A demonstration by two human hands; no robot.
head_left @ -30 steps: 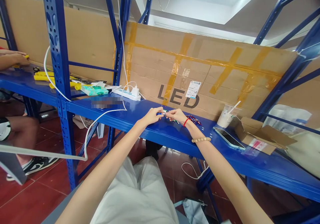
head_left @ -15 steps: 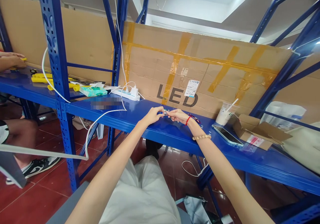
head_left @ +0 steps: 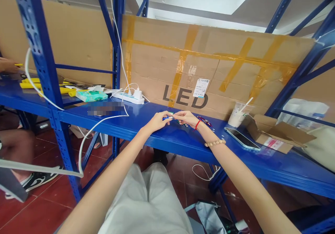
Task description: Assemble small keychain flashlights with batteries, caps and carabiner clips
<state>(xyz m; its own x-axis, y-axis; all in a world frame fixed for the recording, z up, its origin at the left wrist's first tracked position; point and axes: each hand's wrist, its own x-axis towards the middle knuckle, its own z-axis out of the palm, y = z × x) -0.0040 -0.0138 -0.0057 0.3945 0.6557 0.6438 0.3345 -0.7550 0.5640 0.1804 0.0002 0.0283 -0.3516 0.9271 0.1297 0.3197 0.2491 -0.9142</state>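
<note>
My left hand (head_left: 157, 121) is closed around a small blue pen-like item (head_left: 166, 118) with a silvery end, held just over the blue shelf top. Against that silvery end, the fingers of my right hand (head_left: 187, 118) are pinched together. Whether they grip the item itself or a tiny part is too small to tell. Behind my right wrist lie several shiny red and purple small pieces (head_left: 204, 121). Some greenish pieces (head_left: 182, 123) show below the right fingers, partly hidden.
To the right stand a drink cup (head_left: 237, 114) with a straw, a phone (head_left: 242, 138) and an open cardboard box (head_left: 277, 133). A power strip (head_left: 128, 96), a green packet (head_left: 91, 95) and a loose white cable (head_left: 96, 127) are left. Another person's hand (head_left: 7, 65) shows far left.
The view has shifted slightly. My hands stay together around the blue pen-like item, whose silvery end now shows more plainly between them.
</note>
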